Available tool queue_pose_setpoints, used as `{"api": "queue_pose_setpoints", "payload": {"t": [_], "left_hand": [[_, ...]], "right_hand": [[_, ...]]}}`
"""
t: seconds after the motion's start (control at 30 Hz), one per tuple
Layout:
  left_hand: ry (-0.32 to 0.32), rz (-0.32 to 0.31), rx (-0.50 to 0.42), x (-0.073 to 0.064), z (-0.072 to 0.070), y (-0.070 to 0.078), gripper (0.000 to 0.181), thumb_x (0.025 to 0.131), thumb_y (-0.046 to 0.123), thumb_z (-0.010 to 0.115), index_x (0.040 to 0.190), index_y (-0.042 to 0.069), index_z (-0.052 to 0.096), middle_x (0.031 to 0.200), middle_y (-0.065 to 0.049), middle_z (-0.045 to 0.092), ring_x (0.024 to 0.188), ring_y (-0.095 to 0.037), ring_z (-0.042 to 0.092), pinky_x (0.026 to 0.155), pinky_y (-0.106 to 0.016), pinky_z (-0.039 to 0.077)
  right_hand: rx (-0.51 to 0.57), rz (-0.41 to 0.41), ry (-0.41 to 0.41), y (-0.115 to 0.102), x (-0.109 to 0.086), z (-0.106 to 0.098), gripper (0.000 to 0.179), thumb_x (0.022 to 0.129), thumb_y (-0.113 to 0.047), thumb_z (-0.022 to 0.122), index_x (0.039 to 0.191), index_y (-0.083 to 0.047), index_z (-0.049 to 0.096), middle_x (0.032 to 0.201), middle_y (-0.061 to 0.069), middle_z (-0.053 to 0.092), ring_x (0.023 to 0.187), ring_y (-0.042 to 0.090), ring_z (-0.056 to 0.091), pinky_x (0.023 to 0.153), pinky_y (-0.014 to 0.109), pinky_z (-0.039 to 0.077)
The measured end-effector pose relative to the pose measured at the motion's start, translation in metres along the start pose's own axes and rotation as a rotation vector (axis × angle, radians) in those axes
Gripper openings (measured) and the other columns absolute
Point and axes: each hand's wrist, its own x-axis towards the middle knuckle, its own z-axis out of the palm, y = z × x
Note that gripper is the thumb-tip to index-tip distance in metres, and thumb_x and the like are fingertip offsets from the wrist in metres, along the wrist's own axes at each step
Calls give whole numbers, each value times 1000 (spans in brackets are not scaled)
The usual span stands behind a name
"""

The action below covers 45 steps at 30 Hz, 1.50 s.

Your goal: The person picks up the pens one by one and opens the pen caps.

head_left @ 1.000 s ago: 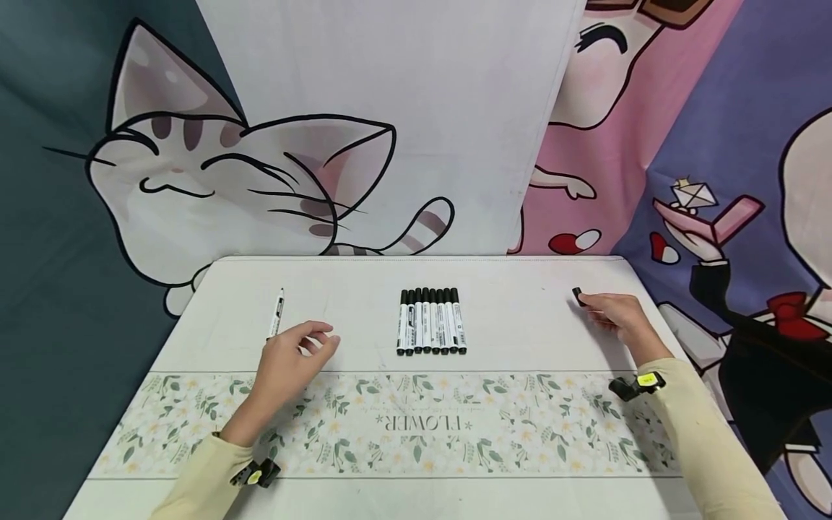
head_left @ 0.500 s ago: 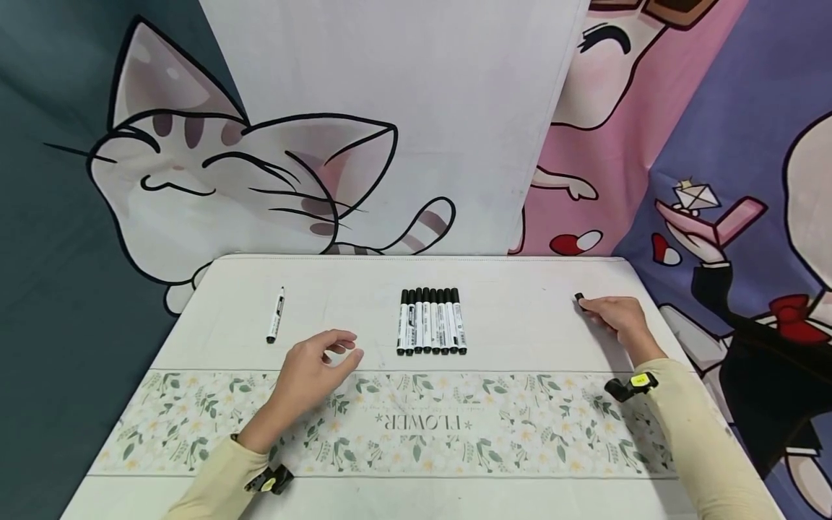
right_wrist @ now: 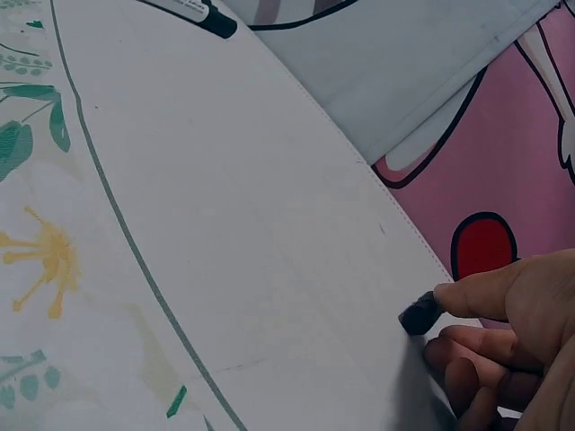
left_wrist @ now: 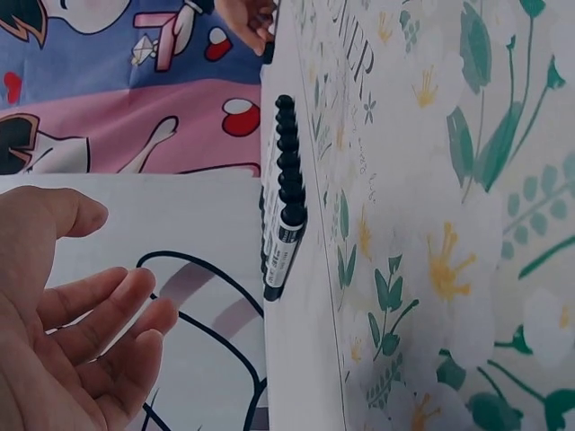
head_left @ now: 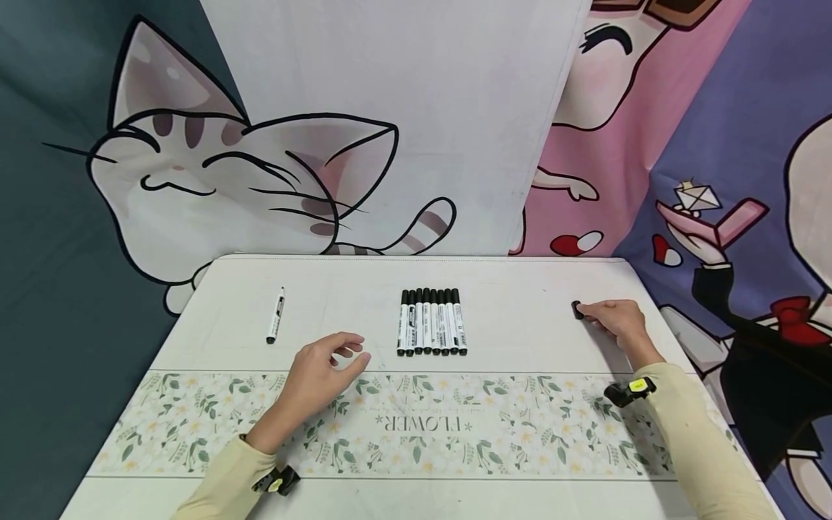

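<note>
My right hand (head_left: 614,321) pinches a small black marker cap (right_wrist: 420,314) between thumb and fingers, low over the right side of the white table. The left hand (head_left: 321,372) holds nothing. Its fingers are loosely bent and spread from the thumb, above the upper edge of the floral band. Farther left lies a whiteboard marker (head_left: 276,315) without its cap, tip pointing away from me. Between the hands, several capped black-and-white markers (head_left: 432,321) lie side by side in a row. That same row shows end-on in the left wrist view, beyond the fingers (left_wrist: 108,305).
A floral printed band (head_left: 422,422) with the word FLOWER runs across the white table (head_left: 507,310). Behind the far edge hang cloths with a cartoon cat (head_left: 214,173) and other figures. Dark wrist cameras sit on both sleeves.
My left hand has moved right and slightly toward me, away from the uncapped marker, now fully in view. The right hand has shifted slightly nearer me, still pinching the cap.
</note>
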Motion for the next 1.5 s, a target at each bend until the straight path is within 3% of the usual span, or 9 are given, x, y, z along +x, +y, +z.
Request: {"api": "queue_pose_setpoints", "payload": {"t": [0.23,0.37,0.57,0.73,0.83,1.07,1.17,1.33,1.5], "left_hand": [[1,-22,-31,8,0,-3,28,93,30,77,116,15,74,101,3,75,91,-16,71,74,-33,54],[-3,-47,-55,18,0,-6,31,95,33,74,120,14,72,105,2,75,95,-18,70,76,-36,55],[-21,-64,-74,35,6,-9,42,97,39,71,129,13,67,114,-2,73,103,-21,68,82,-41,56],[-23,-70,-79,45,15,-10,48,97,44,70,132,12,66,116,-4,72,105,-23,68,84,-45,56],[-30,-84,-73,50,21,-12,50,96,47,69,132,12,66,116,-4,72,105,-23,69,85,-46,56],[-75,-121,-99,58,35,-17,53,95,49,70,133,11,66,115,-2,72,106,-22,69,86,-45,55],[-91,-123,-120,62,41,-17,53,95,47,71,133,10,66,114,-2,72,106,-22,69,87,-45,55],[-103,-131,-126,69,48,-13,52,94,46,72,132,10,67,114,-2,72,104,-22,68,87,-44,54],[-127,-121,-84,77,57,-10,54,94,46,72,133,9,66,114,-3,72,99,-22,68,83,-44,54]], "right_hand": [[30,-23,-12,-5,-7,-3,47,91,-41,75,114,0,73,72,-5,68,65,10,58,58,30,49],[21,-79,1,-13,-14,-10,56,91,-45,74,121,3,71,79,-4,72,69,10,64,61,30,53],[-26,-220,18,-30,-33,-14,63,92,-53,71,126,0,69,107,10,76,84,12,71,72,31,60],[-74,-325,22,-45,-59,-9,65,94,-57,67,131,-3,69,126,22,69,85,12,71,71,27,59],[-97,-377,35,-53,-76,-5,66,94,-58,66,134,-6,68,125,22,70,93,25,72,71,28,55],[-102,-551,84,-63,-107,11,58,94,-52,70,134,-10,69,117,15,74,96,17,71,69,18,50],[-88,-627,105,-65,-118,21,53,95,-46,72,133,-10,69,117,14,74,104,32,70,68,12,48],[-48,-753,120,-69,-132,41,44,94,-36,76,129,-10,72,116,12,75,100,28,72,75,10,51],[-10,-846,107,-72,-146,58,40,91,-27,80,127,-10,73,117,9,74,98,24,71,77,19,57]]}}
